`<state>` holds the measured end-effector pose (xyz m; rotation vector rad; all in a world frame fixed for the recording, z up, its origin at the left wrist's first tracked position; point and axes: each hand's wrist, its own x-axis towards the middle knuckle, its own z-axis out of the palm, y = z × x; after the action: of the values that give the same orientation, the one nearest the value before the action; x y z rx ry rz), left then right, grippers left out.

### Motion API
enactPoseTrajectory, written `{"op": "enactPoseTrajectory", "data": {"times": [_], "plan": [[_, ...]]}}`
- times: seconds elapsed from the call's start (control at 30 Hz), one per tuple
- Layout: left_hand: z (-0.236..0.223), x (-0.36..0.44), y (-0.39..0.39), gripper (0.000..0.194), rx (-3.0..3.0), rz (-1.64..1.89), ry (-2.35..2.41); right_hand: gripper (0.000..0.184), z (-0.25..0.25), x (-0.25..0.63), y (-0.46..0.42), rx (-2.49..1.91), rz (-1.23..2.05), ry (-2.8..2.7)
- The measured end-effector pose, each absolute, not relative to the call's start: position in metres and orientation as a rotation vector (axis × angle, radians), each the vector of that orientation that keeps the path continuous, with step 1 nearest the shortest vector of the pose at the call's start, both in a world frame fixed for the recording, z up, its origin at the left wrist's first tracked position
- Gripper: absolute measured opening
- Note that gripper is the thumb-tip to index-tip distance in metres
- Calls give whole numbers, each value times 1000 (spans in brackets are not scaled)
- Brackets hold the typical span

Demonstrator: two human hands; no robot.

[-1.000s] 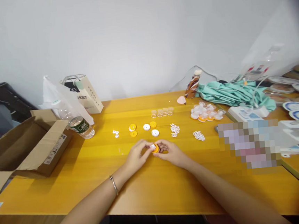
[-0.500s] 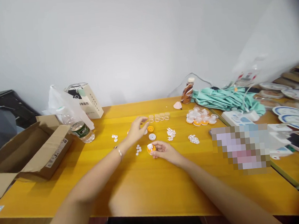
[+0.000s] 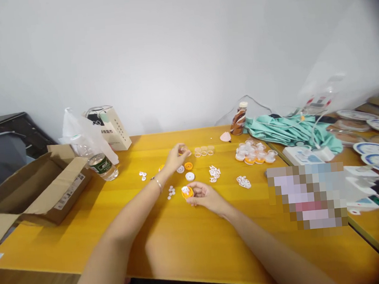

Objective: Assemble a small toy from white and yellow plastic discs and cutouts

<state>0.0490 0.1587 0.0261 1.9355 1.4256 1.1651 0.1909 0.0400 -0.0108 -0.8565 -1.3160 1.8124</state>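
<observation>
The right hand (image 3: 203, 195) rests on the desk (image 3: 198, 247), fingers curled around an orange disc (image 3: 187, 192) with a small white piece seated on top, pinched at the fingertips. The left hand (image 3: 175, 158) is stretched forward, fingertips closed on what looks like a clear cap (image 3: 184, 150) at the near end of a short row of clear caps (image 3: 203, 151); the grip is too small to make out fully. Between the two hands lie another orange disc (image 3: 188, 165), a white disc (image 3: 190, 176) and a cluster of tiny white pieces (image 3: 170, 191). Just right of these sit white cut-outs (image 3: 214, 172), and further right a heap of finished pieces (image 3: 255, 152). A water bottle (image 3: 99, 164) and a cardboard box (image 3: 34, 191) stand well to the left; a brown bottle (image 3: 238, 120) and green cloth (image 3: 288, 129) lie at the back right. This reads as an assembly step: the base is loaded and a cover is being fetched. The next move would call for bringing the cap over the held disc, lining it up squarely and pressing it down without knocking the white piece loose.
</observation>
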Motion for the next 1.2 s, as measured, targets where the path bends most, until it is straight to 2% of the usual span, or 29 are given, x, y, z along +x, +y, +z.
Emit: {"op": "enactPoseTrajectory", "data": {"times": [0.07, 0.17, 0.3, 0.53, 0.93, 1.2], "plan": [[34, 38, 130, 34, 1928, 1210, 1375, 43, -8, 189, 37, -857, 1802, -1280], [41, 23, 83, 28, 1844, 1399, 1133, 39, -4, 186, 33, -829, 1775, -1230], [33, 15, 45, 26, 1721, 1557, 959, 34, -1, 182, 29, -794, 1750, -1218], [15, 18, 34, 28, 1882, 1527, 953, 31, 0, 183, 26, -783, 1724, -1285], [21, 22, 22, 29, 1936, 1604, 848, 34, 4, 186, 20, -751, 1679, -1349], [26, 21, 20, 29, 2086, 1431, 874, 27, 9, 187, 16, -710, 1628, -1373]]}}
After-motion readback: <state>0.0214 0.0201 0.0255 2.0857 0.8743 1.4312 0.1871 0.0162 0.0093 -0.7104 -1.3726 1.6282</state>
